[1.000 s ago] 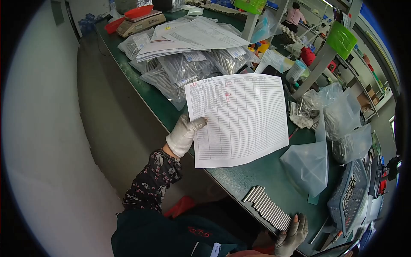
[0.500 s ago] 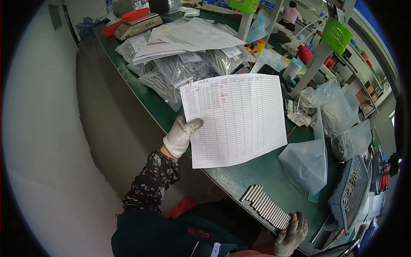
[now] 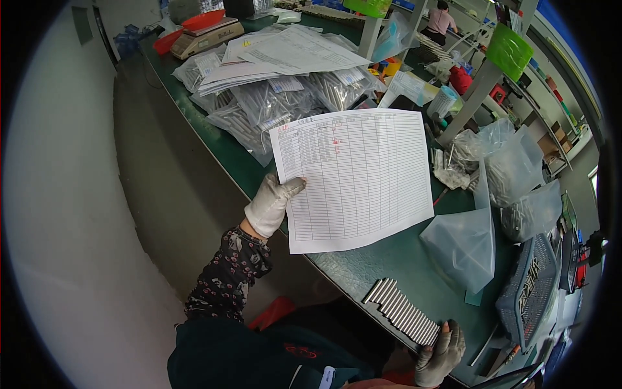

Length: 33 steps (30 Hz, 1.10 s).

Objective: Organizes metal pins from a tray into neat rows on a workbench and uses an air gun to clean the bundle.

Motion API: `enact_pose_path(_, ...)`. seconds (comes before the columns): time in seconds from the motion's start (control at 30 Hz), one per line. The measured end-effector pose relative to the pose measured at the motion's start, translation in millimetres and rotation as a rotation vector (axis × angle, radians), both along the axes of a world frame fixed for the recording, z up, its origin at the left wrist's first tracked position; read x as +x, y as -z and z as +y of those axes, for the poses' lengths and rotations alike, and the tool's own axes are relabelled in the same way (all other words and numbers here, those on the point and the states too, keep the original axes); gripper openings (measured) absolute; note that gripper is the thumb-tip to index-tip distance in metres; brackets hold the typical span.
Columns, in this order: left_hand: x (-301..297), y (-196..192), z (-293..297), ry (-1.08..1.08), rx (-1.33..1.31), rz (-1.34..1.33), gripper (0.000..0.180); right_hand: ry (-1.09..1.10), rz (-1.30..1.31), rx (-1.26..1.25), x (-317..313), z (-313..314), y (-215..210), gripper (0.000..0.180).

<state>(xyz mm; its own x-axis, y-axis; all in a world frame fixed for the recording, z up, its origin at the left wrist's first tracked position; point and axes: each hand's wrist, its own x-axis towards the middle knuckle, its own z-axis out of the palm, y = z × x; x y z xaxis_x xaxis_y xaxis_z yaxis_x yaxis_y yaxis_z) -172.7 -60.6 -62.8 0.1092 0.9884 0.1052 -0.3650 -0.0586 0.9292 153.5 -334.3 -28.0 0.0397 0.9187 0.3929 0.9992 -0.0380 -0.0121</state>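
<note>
My left hand (image 3: 269,204), in a white glove with a greyed thumb, is closed on the left edge of a white paper sheet (image 3: 363,181). The sheet carries a printed table grid with a few red marks and is held up over the bench edge. Lower right, a slanting row of short metal pins (image 3: 400,311) lies side by side on the green bench top. Against the near end of that row rests my right hand (image 3: 442,355), in a dirty grey-white glove, its thumb and fingers apart.
Behind the sheet, bagged metal parts (image 3: 265,104) lie under stacked papers (image 3: 298,52). A scale (image 3: 208,37) with a red tray stands far left. Clear plastic bags (image 3: 463,249) and a blue-grey basket (image 3: 528,292) of parts are at right. A person (image 3: 440,23) works farther back.
</note>
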Motion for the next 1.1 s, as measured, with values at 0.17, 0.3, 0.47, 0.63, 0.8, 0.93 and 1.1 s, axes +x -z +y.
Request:
enact_pose_path(0.17, -4, 5, 2, 0.027, -0.038, 0.011, 0.029, -0.01, 0.014, 0.011, -2, 2, -2, 0.052)
enact_pose_path(0.3, -2, 4, 2, 0.012, -0.036, -0.013, 0.029, 0.0, -0.009, 0.009, -2, 1, -3, 0.053)
enact_pose_path(0.47, 3, -3, -2, -0.02, -0.041, -0.018, 0.026, 0.014, 0.001, -0.031, -2, 0, -3, 0.054)
enact_pose_path(0.63, 2, -6, -4, -0.002, -0.021, -0.019, 0.026, 0.028, -0.01, -0.031, 0, -3, 2, 0.054)
enact_pose_path(0.8, 3, -5, -2, 0.0, -0.005, -0.011, 0.025, 0.032, -0.015, -0.003, -1, -2, 2, 0.055)
enact_pose_path(0.93, 3, -2, -1, -0.01, -0.012, -0.017, 0.025, 0.041, 0.004, -0.014, -2, -2, 1, 0.055)
enact_pose_path(1.1, 3, -3, -1, -0.006, -0.026, 0.003, 0.026, 0.052, 0.006, -0.023, -1, -1, 0, 0.055)
